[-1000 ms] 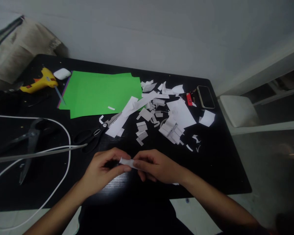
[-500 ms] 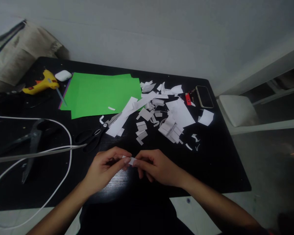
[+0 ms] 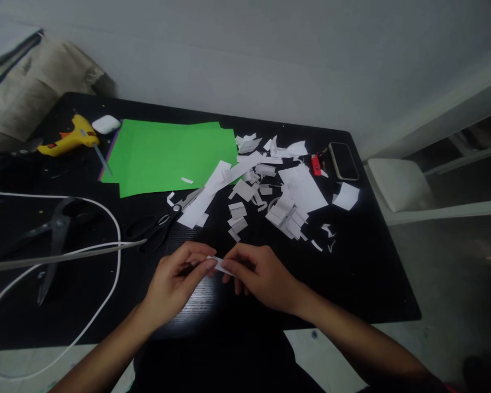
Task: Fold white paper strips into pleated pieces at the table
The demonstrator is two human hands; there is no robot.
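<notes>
Both of my hands meet over the near middle of the black table (image 3: 376, 284). My left hand (image 3: 175, 281) and my right hand (image 3: 262, 275) each pinch one end of a small white paper strip (image 3: 221, 266) held between their fingertips, just above the tabletop. Black-handled scissors (image 3: 157, 225) lie a little beyond my left hand. A heap of white paper scraps (image 3: 270, 185) is spread past my hands toward the far right.
Green paper sheets (image 3: 167, 155) lie at the back. A yellow glue gun (image 3: 67, 139) and a white earbud case (image 3: 105, 124) sit far left. A white cable (image 3: 106, 248) loops over large dark shears (image 3: 51, 232). A phone (image 3: 342, 161) and red lighter (image 3: 316, 165) lie far right.
My hands have shifted slightly farther from me with the strip, and the strip is now more covered by my fingers. Nothing else on the table has moved.
</notes>
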